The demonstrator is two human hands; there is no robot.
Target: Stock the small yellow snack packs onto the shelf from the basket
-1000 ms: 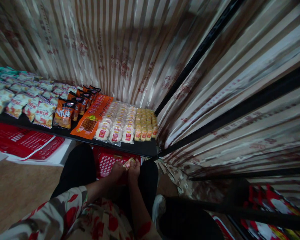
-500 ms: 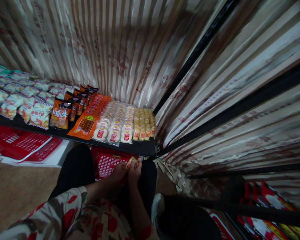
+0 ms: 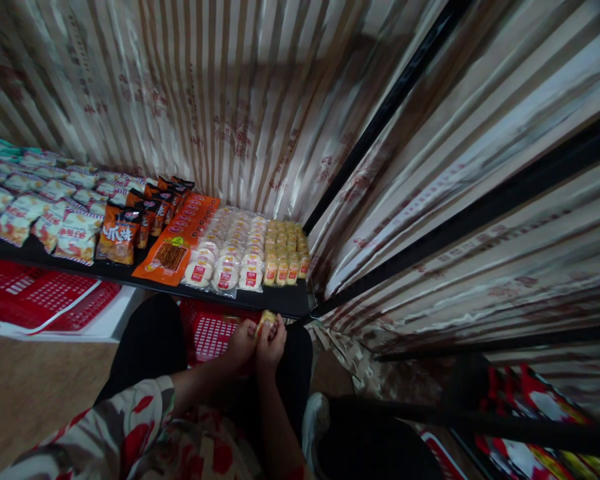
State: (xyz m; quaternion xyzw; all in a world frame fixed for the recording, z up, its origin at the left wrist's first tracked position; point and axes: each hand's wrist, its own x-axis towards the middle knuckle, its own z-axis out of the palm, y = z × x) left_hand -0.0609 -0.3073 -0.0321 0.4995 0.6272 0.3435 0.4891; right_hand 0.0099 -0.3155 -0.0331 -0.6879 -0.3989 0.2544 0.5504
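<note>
My left hand [image 3: 241, 345] and my right hand [image 3: 271, 347] are pressed together just below the front edge of a black shelf [image 3: 280, 303]. Both pinch a small yellow snack packet [image 3: 265, 323] between their fingertips. On the shelf right above them lie rows of small yellow packets [image 3: 285, 251] of the same kind, beside rows of round white rice-cracker packets [image 3: 229, 248]. A red basket [image 3: 210, 331] sits under my hands, between my knees.
Further left on the shelf lie a long orange packet [image 3: 177, 241], dark orange bags [image 3: 125, 230] and white snack bags [image 3: 45, 213]. Red baskets [image 3: 40, 297] rest on the floor at left. Striped curtains hang behind and at right, with black shelf rails [image 3: 480, 220].
My two hands have risen a little toward the shelf edge with the yellow packet held between them. The view has tilted slightly downward.
</note>
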